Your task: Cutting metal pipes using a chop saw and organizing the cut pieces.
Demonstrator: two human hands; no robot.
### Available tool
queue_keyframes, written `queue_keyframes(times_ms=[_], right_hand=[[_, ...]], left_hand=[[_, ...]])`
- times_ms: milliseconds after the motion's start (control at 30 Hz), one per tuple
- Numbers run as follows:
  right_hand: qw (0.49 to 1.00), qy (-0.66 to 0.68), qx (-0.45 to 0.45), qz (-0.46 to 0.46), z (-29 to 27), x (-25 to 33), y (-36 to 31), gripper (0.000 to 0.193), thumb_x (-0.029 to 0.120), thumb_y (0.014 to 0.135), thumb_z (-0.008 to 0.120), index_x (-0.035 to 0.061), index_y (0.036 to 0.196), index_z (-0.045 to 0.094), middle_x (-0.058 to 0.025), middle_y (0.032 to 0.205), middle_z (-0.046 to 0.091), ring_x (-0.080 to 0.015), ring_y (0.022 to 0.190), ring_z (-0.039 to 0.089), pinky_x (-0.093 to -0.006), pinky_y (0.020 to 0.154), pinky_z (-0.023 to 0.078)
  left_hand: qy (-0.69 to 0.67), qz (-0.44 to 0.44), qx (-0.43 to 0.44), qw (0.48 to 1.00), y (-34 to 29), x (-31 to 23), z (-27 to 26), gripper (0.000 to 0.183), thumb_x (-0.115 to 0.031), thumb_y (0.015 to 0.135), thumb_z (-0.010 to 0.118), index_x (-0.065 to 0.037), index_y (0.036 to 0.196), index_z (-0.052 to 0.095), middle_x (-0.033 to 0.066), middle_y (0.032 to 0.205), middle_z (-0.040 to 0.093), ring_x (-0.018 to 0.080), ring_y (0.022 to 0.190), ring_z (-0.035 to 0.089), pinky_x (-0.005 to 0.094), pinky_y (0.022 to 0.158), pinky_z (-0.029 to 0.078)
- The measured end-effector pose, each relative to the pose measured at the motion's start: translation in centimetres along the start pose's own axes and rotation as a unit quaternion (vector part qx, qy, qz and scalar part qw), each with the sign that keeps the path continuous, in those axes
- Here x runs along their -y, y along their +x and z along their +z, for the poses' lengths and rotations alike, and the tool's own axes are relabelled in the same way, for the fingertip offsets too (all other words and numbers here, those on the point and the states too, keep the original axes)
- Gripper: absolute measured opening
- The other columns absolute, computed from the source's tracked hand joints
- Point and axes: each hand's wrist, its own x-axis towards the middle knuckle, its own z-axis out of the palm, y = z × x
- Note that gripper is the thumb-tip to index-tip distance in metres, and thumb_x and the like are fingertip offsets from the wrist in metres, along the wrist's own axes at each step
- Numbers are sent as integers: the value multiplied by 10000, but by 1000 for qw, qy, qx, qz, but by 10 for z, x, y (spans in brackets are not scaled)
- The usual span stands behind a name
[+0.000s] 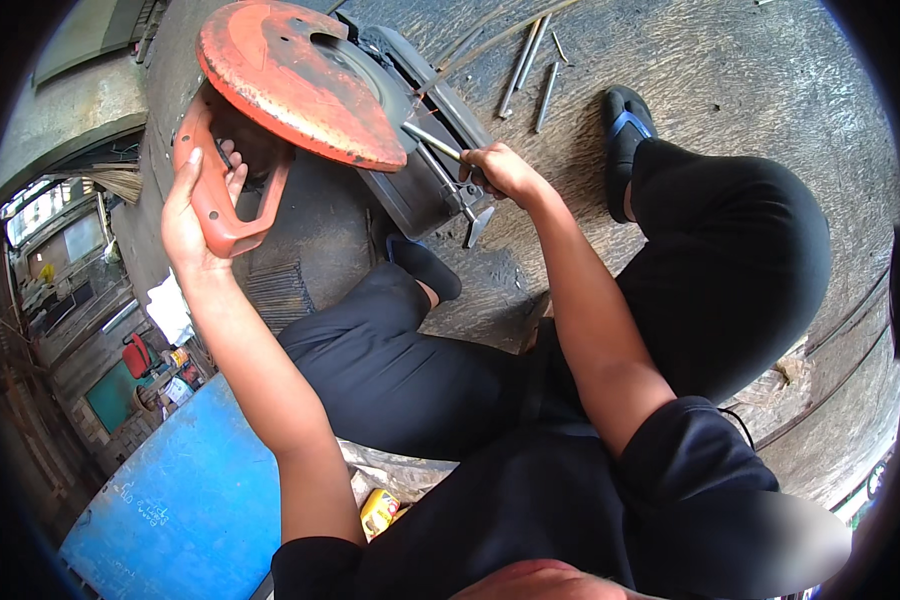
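A cut-off saw with a worn orange blade guard (300, 85) stands on the floor in front of me. My left hand (195, 205) is closed around its orange D-shaped handle (213, 190), fingers passing through the opening. My right hand (505, 172) grips a thin metal rod (432, 141). The rod's far end reaches the dark disc (385, 88) beside the guard; whether they touch I cannot tell. Under the guard lies the saw's dark base (410, 195). A clamp screw with a metal crank (478, 227) sticks out of the base just below my right hand.
Several loose metal rods (546, 97) lie on the dark, scuffed floor beyond my right hand. My feet in dark footwear (625, 125) flank the saw. A blue panel (185, 480) is at lower left, near a yellow package (379, 512). Cluttered shelves (160, 375) stand at left.
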Motion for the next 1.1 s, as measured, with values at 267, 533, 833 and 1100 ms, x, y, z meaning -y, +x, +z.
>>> queue_keyframes(times_ms=[267,533,833,1100], right_hand=[[999,1,-18,-34,6,-1,-2,336,296,918,529,28,760,654,17,527,456,-79,426,383,-256,405,294],[999,3,-19,-34,5,-7,3,315,279,921,557,25,763,652,21,542,473,-70,445,390,-257,421,297],[997,-47,-48,-42,7,-4,1,311,291,902,601,9,783,654,19,564,486,-71,486,404,-270,454,308],[988,-124,-78,-42,7,-4,1,315,327,806,667,19,855,713,-71,673,637,-147,601,581,-304,600,471]], left_hand=[[9,-2,-3,1000,2,1,-2,470,-190,889,597,23,1283,453,173,1116,582,256,993,580,394,904,481],[10,0,-1,1000,2,0,2,469,-189,887,599,24,1280,456,172,1106,586,249,982,585,393,903,478],[11,-1,-4,1000,2,1,-2,480,-189,884,606,29,1283,451,176,1113,582,256,996,587,403,908,480],[-1,-3,-1,1000,2,1,-1,479,-181,884,609,33,1282,449,184,1114,577,269,1011,580,409,920,480]])
